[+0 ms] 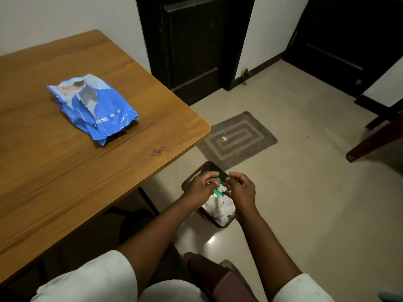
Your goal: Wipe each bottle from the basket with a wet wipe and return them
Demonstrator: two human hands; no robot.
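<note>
Low in the middle of the frame, both hands met over a dark basket [192,179] standing on the pale tiled floor [305,192]. The left hand [201,186] had its fingers curled inward, and the right hand [241,188] had its fingers bent toward them; between the two grips sat a small green thing [218,191], though motion blur kept me from telling which grip actually pinched it, or whether it was a bottle. Just below the hands, crumpled white wipes [222,209] filled the near end of the basket. Both forearms reached out from white sleeves [98,277] at the bottom edge of the frame.

To the left, a wooden worktop [65,171] took up the left half of the picture. On it, in the upper left, lay a crumpled blue pack of wet wipes [93,107], well apart from the hands. Beyond the basket, at mid-frame, a grey patterned mat [237,139] lay on the floor before a dark door [192,46].
</note>
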